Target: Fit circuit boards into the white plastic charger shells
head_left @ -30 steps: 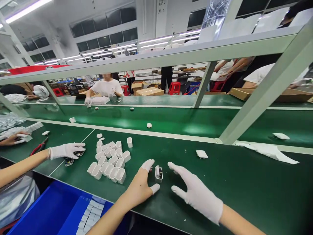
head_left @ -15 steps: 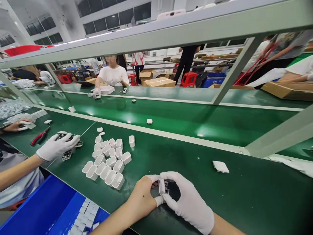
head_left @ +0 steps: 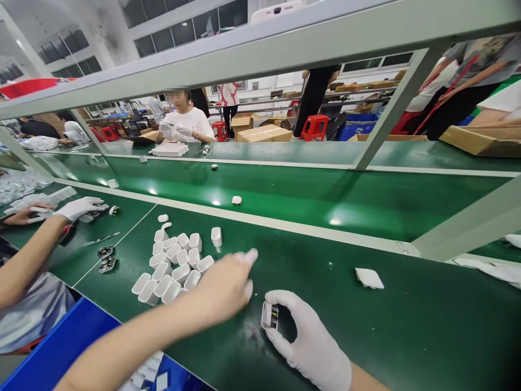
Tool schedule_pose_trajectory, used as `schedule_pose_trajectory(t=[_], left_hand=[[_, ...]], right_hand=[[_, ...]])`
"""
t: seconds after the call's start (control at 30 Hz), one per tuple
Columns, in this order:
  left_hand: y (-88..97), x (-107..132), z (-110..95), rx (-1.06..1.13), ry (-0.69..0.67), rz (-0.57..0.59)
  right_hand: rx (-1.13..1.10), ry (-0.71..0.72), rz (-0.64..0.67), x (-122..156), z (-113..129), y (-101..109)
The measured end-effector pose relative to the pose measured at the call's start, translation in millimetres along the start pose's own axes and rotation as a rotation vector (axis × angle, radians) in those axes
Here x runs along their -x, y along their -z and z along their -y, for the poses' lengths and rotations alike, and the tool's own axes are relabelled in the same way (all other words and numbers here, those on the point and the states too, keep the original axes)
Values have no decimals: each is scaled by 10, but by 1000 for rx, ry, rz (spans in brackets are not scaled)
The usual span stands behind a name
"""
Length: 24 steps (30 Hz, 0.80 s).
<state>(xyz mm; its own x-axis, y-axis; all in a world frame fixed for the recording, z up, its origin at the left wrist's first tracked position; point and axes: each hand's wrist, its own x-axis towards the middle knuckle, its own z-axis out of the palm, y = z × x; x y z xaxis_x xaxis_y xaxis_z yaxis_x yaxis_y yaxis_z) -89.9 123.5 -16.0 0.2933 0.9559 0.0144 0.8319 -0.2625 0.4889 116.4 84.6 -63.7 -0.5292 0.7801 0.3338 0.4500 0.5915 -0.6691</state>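
My right hand [head_left: 307, 336], in a white glove, pinches a small circuit board assembly [head_left: 269, 316] between thumb and fingers. The piece has a white block on one side and dark and yellow components on the other. My left hand [head_left: 228, 279], bare except for white fingertip covers, is over the bench to the left of it. Its index finger and thumb are apart, and I see nothing in them. Beside and partly behind my left hand stand several small white open-topped plastic housings [head_left: 163, 289]; my wrist and fingers hide some of them.
A white cover piece [head_left: 369, 278] lies on the green bench [head_left: 407, 336] at the right. One housing [head_left: 216, 237] stands apart. A conveyor belt [head_left: 285, 201] runs beyond the bench. At the left, a co-worker's gloved hand [head_left: 79, 209] is near circuit boards [head_left: 107, 264]. A blue bin [head_left: 87, 336] is below.
My left hand has let go of the circuit board assembly and moved up and left toward the housings. My right hand keeps hold of it. The co-worker's hand at the left has drawn back.
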Motion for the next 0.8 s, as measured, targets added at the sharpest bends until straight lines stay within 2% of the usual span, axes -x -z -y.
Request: schedule_pose_trajectory(t=[0.03, 0.1, 0.2, 0.27, 0.33, 0.43, 0.53, 0.67, 0.8], left_hand=[[141, -268, 42, -99, 45, -27], [368, -856, 162, -154, 123, -99], [522, -1545, 379, -178, 220, -150], [505, -1766, 495, -176, 243, -149], [420, -1836, 568, -179, 245, -142], [235, -1769, 594, -189, 221, -115], [38, -1533, 536, -186, 170, -52], [-143, -1029, 339, -164, 100, 51], [-118, -460, 80, -150, 25, 20]], right_hand=[[-6, 4, 1, 5, -17, -11], [3, 19, -4, 11, -38, -21], [34, 40, -15, 20, -35, -8], [46, 43, -25, 28, -29, 5], [47, 34, -36, 34, -33, 10], [40, 16, -48, 33, -50, -3], [23, 26, -59, 17, -50, -20], [-8, 40, -90, 7, -40, -16], [20, 62, -91, 36, -49, 14]])
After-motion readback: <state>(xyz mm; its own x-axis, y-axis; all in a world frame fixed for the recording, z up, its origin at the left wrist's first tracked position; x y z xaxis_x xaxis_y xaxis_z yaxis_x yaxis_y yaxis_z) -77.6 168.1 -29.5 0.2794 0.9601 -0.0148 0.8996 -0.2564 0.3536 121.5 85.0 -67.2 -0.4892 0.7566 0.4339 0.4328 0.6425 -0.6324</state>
